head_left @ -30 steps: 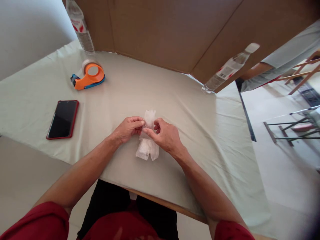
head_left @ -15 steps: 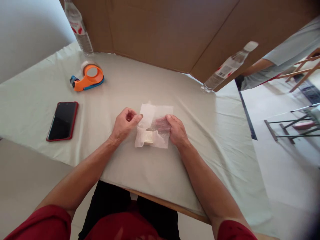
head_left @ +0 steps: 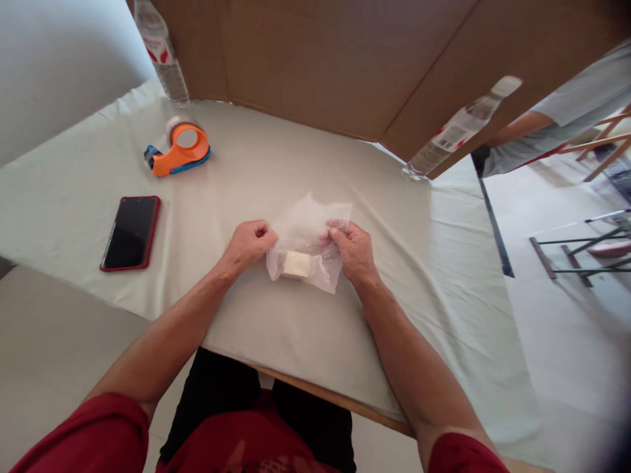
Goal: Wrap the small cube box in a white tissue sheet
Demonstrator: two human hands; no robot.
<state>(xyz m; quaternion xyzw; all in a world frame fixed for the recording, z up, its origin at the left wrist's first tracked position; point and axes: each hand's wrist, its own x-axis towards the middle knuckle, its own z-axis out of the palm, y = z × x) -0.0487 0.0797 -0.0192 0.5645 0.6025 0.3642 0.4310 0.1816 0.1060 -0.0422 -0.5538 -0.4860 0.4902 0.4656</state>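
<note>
A translucent sheet of bubble wrap (head_left: 315, 220) is spread between my two hands near the front of the table. On its lower part rests a small pale cream box (head_left: 296, 264). My left hand (head_left: 252, 240) pinches the sheet's left edge, with the fingers curled in. At the right side, my right hand (head_left: 352, 248) grips the wrap between thumb and fingers; some of its fingertips show blurred through the plastic. Neither hand touches the box.
An orange tape dispenser (head_left: 183, 151) and a red-cased phone (head_left: 131, 233) lie at the left. Two water bottles (head_left: 165, 59) (head_left: 456, 135) stand before a brown cardboard panel (head_left: 315, 66). Another person's arm (head_left: 522, 128) shows beyond it at the right.
My left hand has closed on the left edge of the bubble wrap. The sheet is now lifted and pulled more open, and the box shows more clearly. The view has shifted slightly.
</note>
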